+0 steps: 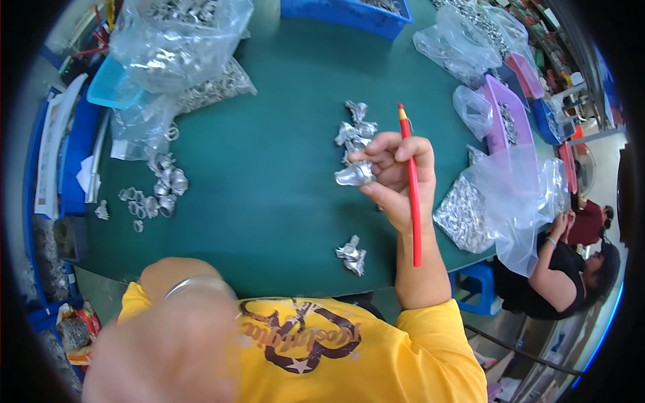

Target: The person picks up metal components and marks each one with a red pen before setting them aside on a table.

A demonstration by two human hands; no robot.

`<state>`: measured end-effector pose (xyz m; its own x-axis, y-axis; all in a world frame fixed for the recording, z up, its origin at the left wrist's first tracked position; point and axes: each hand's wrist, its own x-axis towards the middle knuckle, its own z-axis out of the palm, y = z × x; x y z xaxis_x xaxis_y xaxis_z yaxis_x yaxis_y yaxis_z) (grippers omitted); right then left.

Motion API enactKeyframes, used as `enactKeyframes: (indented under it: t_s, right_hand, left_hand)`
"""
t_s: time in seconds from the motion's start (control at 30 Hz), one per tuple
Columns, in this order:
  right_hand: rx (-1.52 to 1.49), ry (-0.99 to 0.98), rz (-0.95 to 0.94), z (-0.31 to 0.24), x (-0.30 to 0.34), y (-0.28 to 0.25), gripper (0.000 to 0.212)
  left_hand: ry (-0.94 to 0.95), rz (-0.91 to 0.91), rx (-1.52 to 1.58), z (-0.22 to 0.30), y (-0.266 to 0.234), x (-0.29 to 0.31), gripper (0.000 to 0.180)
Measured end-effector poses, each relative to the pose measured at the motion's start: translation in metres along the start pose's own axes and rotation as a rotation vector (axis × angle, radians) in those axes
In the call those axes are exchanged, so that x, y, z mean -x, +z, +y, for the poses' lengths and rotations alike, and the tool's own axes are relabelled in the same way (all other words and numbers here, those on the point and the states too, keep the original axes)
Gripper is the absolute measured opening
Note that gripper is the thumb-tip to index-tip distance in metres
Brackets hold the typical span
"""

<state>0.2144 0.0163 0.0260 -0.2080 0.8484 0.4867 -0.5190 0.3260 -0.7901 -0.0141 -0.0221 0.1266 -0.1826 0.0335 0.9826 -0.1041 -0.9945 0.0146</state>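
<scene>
My right hand (396,168) is raised over the green table, closed on a shiny silver metal piece (356,174) pinched between thumb and fingertips. A red pencil (413,201) with a yellow and red tip is also tucked in that hand, its tip pointing away from me. Just beyond the fingers lies a small pile of silver metal pieces (355,131), partly hidden by the hand. Another small cluster of metal pieces (351,256) rests nearer the table's front edge. My left hand (168,349) is close to the camera at lower left, smeared by motion, its fingers unreadable.
At left on the table (269,134) lie several silver rings (164,185), below clear bags of metal parts (181,54). A blue bin (349,19) stands at the far edge. Purple baskets (496,114) and a filled bag (463,215) line the right, where another person (557,275) sits.
</scene>
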Motion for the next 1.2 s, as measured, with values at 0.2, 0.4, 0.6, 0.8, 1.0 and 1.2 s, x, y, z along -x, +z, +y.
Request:
enactKeyframes:
  t_s: [0.2, 0.4, 0.6, 0.8, 1.0, 1.2]
  right_hand:
    - [0.166, -0.062, 0.048, 0.003, 0.006, 0.004, 0.052]
    - [0.687, -0.174, 0.047, 0.009, 0.007, 0.003, 0.041]
    - [0.805, -0.173, -0.019, 0.005, 0.004, 0.004, 0.031]
    - [0.885, -0.293, 0.212, -0.004, 0.010, 0.000, 0.027]
    - [0.714, -0.301, 0.265, -0.008, 0.015, 0.012, 0.007]
    - [0.809, -0.299, 0.186, -0.006, 0.014, 0.014, 0.004]
  left_hand:
    - [-1.033, -0.234, -0.073, -0.043, 0.025, 0.108, 0.064]
    - [-1.308, -0.128, 0.277, -0.040, 0.034, 0.131, 0.046]
    - [-1.251, -0.054, 0.134, -0.047, 0.029, 0.141, 0.027]
    - [-1.226, -0.232, 0.080, -0.045, 0.026, 0.140, 0.030]
    - [-1.096, -0.313, 0.013, -0.048, 0.025, 0.139, 0.029]
    - [-1.027, -0.315, -0.107, -0.046, 0.031, 0.130, 0.028]
